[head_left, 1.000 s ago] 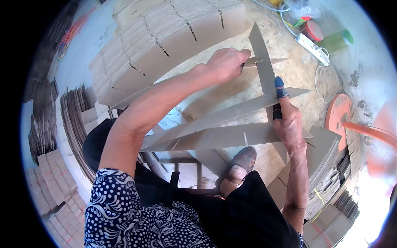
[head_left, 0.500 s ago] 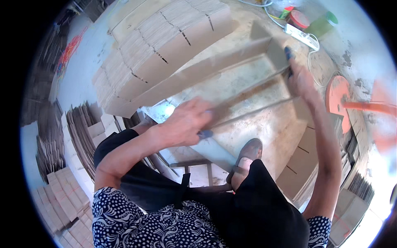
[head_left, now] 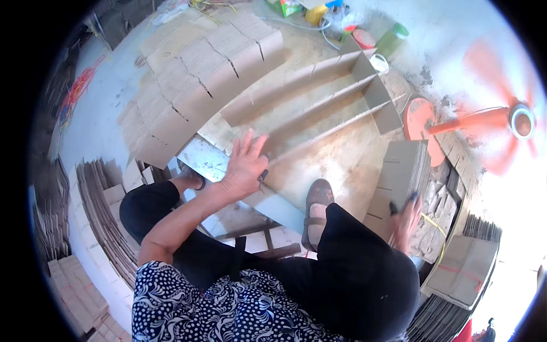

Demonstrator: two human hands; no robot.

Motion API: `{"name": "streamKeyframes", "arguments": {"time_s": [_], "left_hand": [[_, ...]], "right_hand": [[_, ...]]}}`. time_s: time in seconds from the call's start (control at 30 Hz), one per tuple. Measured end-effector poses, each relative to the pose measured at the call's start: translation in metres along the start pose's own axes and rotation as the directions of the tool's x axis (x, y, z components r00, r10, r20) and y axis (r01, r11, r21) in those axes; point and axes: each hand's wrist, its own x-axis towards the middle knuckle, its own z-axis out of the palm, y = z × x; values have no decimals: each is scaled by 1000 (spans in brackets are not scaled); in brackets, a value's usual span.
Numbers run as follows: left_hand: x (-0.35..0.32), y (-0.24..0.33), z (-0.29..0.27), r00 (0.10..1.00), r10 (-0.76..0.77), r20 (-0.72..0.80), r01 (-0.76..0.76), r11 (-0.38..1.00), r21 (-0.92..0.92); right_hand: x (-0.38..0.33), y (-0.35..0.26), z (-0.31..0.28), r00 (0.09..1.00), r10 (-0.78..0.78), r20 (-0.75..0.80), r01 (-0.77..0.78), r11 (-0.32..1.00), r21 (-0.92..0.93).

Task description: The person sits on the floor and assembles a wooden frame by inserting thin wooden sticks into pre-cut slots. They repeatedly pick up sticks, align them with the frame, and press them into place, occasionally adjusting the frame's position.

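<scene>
Both hands have come off the slotted cardboard grid since the earlier frame: it was held up between them then, and now lies flat on the floor ahead of the person.

Far left, stacks of flat cardboard strips (head_left: 102,199) stand on edge near the knee. Ahead, a fanned row of cardboard pieces (head_left: 194,85) lies on the concrete.

Left hand (head_left: 246,165): fingers spread, palm down, resting at the near end of the cardboard grid (head_left: 319,102); it clamps nothing. The grid's long strips run away from the hand to a cross piece at the far end, and it lies just beyond the foot (head_left: 317,205).

Right hand (head_left: 405,219): down beside the right knee, fingers closing on the near edge of a stack of cardboard sheets (head_left: 399,176). Whether a sheet is actually gripped cannot be told; the hand is blurred.

An orange fan (head_left: 490,125) stands beyond the stack.

Risk: the grid is only slotted together, so pressure on its near end could pull a strip out of its notch. Several sheets may come up together from the stack.
</scene>
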Motion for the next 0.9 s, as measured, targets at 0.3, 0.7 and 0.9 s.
{"name": "streamKeyframes", "arguments": {"time_s": [0.3, 0.7, 0.9], "left_hand": [[15, 34, 33, 957, 40, -288, -68, 994, -86], [-10, 32, 54, 976, -217, 10, 207, 912, -354], [-23, 32, 47, 969, -243, -47, 215, 920, -329]], "right_hand": [[-56, 16, -6, 973, 231, -20, -222, 954, 200], [-50, -29, -74, 969, 246, -12, -142, 597, 789], [14, -117, -57, 988, -101, 116, -82, 292, 953]]}}
